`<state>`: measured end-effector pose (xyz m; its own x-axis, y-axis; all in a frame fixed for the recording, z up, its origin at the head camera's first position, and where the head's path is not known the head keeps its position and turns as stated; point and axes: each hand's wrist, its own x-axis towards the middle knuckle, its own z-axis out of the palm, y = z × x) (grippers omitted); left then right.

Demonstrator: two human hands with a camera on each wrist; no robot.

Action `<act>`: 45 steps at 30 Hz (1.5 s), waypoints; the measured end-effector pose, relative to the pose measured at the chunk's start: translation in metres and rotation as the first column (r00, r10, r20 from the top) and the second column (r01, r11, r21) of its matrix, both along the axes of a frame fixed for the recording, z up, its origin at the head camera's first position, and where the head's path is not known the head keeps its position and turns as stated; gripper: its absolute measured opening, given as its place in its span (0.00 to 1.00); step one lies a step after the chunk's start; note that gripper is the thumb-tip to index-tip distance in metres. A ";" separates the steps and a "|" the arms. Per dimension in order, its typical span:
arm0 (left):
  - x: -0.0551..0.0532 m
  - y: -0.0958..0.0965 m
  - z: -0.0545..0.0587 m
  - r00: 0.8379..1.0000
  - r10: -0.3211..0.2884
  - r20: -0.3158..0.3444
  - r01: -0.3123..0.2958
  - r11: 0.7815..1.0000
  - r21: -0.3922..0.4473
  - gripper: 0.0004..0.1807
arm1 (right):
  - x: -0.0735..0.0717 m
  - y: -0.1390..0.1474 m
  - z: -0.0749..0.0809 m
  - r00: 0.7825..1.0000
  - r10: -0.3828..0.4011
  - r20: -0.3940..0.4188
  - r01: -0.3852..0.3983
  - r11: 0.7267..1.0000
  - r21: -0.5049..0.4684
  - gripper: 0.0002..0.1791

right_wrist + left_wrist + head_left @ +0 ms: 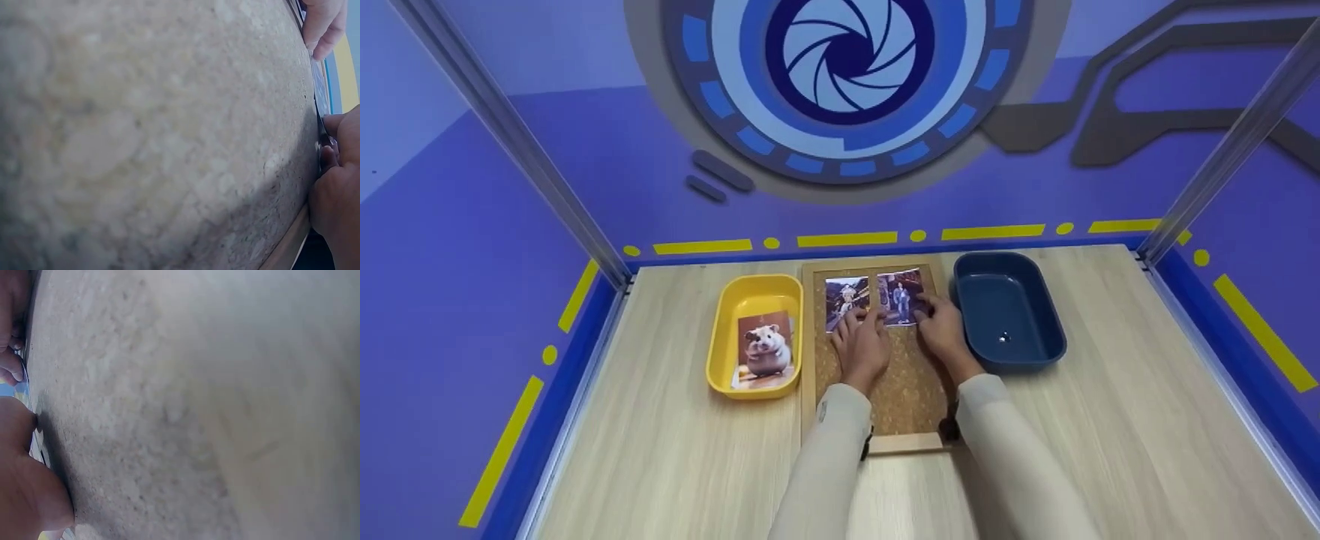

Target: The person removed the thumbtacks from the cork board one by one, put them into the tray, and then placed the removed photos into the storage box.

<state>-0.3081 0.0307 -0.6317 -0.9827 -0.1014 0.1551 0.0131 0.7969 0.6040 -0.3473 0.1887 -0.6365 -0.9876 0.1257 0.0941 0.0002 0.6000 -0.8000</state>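
Observation:
A framed corkboard [911,390] lies on the table with two photos side by side near its far end. The left photo [840,289] shows a figure in a street scene; my left hand [864,352] covers its lower right part, fingers extended toward the gap between the photos. The right photo [894,292] shows a standing person in blue. At its right edge, my right hand [945,330] pinches the lower corner between thumb and finger. In the right wrist view, the right hand [343,169] is at that edge, the left fingertips [322,36] farther along.
Left of the board stands a yellow tray [718,352] holding a hamster photo [765,349], with another sheet's edge under it. A dark blue tray [1009,300] stands close on the right, with a small shiny spot inside. A patterned wall [847,217] rises behind the table.

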 end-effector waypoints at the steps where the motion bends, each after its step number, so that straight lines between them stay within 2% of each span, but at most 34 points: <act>1: 0.000 -0.001 0.001 1.000 0.000 0.010 0.000 1.000 -0.004 0.15 | 0.000 0.000 0.001 1.000 0.002 0.002 -0.002 1.000 -0.002 0.20; 6: -0.003 -0.004 0.003 0.999 -0.009 0.052 0.010 1.000 -0.014 0.16 | -0.001 -0.002 0.002 1.000 0.005 0.009 -0.005 1.000 -0.011 0.20; 11: -0.001 -0.004 0.007 0.998 -0.026 0.057 0.026 1.000 0.007 0.16 | -0.002 -0.002 0.002 1.000 0.001 -0.002 -0.001 1.000 -0.005 0.20; 15: 0.000 -0.004 0.006 0.995 -0.048 0.083 0.048 0.999 0.013 0.19 | -0.001 0.000 0.000 1.000 -0.010 0.002 0.010 1.000 0.007 0.20; 22: 0.001 -0.008 0.006 0.991 -0.074 0.113 0.070 0.997 0.040 0.22 | 0.000 0.001 -0.003 0.999 0.000 -0.045 0.001 1.000 0.025 0.20; 26: 0.001 -0.009 0.006 0.989 -0.091 0.112 0.086 0.995 0.052 0.21 | 0.000 0.001 -0.003 0.999 -0.005 -0.047 0.007 0.999 0.034 0.20; 32: 0.000 -0.011 0.011 0.989 -0.084 0.121 0.070 0.991 0.111 0.17 | -0.001 0.001 -0.002 0.999 -0.003 -0.036 0.005 0.999 0.041 0.20; 35: -0.001 -0.011 0.017 0.991 -0.082 0.108 0.065 0.986 0.154 0.16 | 0.000 0.000 -0.002 0.999 -0.007 -0.047 0.009 0.999 0.037 0.20; 39: 0.001 -0.012 0.026 0.995 -0.084 0.052 0.072 0.978 0.195 0.17 | -0.001 0.000 -0.002 0.998 -0.005 -0.066 0.008 0.999 0.034 0.20; 41: 0.003 -0.014 0.030 0.996 -0.085 0.025 0.078 0.972 0.221 0.16 | -0.001 0.000 -0.002 0.998 -0.001 -0.064 0.004 0.999 0.037 0.20; 45: 0.010 -0.023 0.039 0.995 -0.094 0.014 0.086 0.953 0.289 0.14 | -0.001 0.001 -0.002 0.999 -0.001 -0.042 0.003 0.999 0.045 0.20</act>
